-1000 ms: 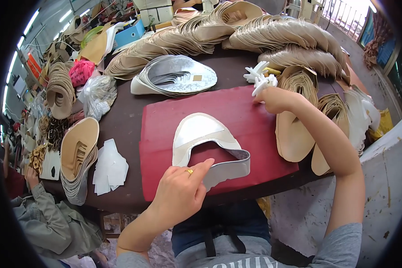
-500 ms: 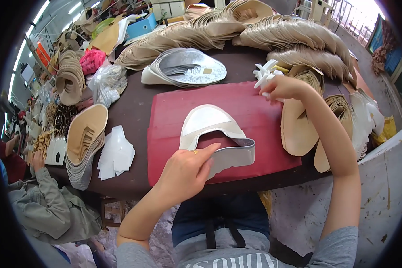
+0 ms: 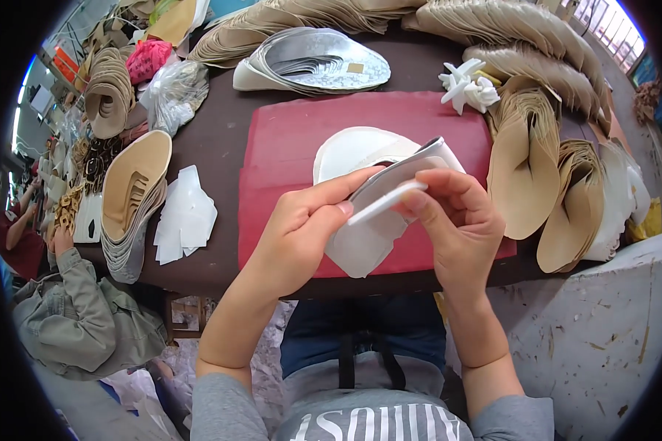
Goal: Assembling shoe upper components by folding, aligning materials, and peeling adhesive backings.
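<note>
Two things are pinched: a pale curved piece (image 3: 362, 246) by my left hand (image 3: 296, 237), a white strip (image 3: 382, 204) by my right hand (image 3: 465, 229).

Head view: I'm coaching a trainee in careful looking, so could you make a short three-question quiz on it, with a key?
1. Multiple choice. The right hand pinches: a) the dark table's edge; b) nothing; c) a white strip.
2. True or false: the clear plastic bag lies to the left of the mat.
3. Fill in the colour: the left hand holds the pale curved piece over a ____ mat.

Key: 1 c; 2 true; 3 red.
</note>
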### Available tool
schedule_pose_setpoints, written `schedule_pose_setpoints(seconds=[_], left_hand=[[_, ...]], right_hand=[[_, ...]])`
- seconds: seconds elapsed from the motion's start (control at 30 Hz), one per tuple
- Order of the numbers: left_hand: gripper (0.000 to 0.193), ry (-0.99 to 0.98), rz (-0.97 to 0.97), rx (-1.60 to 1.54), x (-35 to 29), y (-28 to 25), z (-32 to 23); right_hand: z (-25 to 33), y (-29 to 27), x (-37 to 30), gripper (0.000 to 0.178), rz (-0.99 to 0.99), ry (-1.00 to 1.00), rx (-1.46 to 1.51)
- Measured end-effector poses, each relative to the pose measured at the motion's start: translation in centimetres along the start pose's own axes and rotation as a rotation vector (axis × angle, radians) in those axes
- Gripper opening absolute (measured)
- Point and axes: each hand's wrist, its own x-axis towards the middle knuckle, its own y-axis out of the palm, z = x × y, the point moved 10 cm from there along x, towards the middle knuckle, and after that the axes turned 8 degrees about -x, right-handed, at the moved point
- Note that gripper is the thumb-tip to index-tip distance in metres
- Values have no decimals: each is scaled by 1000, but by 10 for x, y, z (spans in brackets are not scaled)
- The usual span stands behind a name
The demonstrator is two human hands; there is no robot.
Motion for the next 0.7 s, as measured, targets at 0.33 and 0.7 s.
schedule_pose_setpoints(seconds=[0.33, 0.7], left_hand=[[48, -42, 36, -21, 15, -14, 29], [43, -16, 13, 48, 10, -6, 20]], right_hand=[[-16, 4, 7, 18, -183, -359, -287], [-11, 1, 3, 18, -203, -317, -314]])
